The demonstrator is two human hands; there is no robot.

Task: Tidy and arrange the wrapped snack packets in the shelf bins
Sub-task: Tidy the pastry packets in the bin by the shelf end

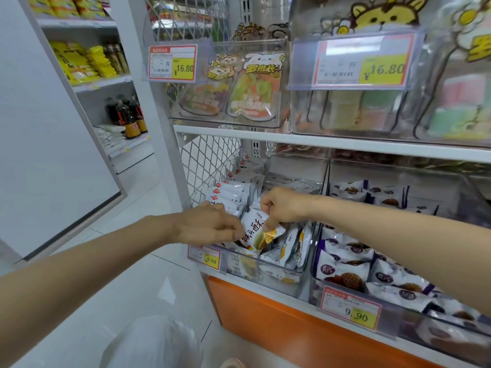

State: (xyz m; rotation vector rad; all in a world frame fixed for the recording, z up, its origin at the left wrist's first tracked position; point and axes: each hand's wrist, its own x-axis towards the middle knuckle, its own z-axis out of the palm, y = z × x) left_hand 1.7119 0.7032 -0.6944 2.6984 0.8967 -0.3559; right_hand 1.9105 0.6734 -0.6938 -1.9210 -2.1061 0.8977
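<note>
Fingers (269,223) of right hand (281,208) are curled and clamped on the top edge of one white packet (255,231). It has red characters on its face and a yellow-green picture at the lower end. Packet is tilted and sits partly above the others, over the front-left part of the clear left bin (268,277) on the lower shelf. Left hand (210,224) reaches in from the left, fingers bent and touching the packet's left edge. Can't tell if they pinch it or just rest against it.

Same bin:
- Upright packets (228,195) stand on edge in a tight row at back left, red logos up.
- Loose packets (289,245) fill the front at mixed angles, some leaning on the bin's right wall.
- Price tag (204,257) reading 9.90 is on the front-left corner, top edge partly behind the left hand.

Right bin (403,325) sits just beside it and holds purple-and-white packets (345,266) in a loose heap. Right forearm crosses above it. Second tag (350,310), also 9.90, is on its front.

Upper shelf has clear bins with cartoon-printed pouches (252,88). One 16.80 tag (172,63) hangs at left, another further right. Orange panel (265,314) runs under the lower shelf. White plastic bag (156,343) is at the bottom of the view. Dark bottles (130,115) stand on a far shelf to the left.
</note>
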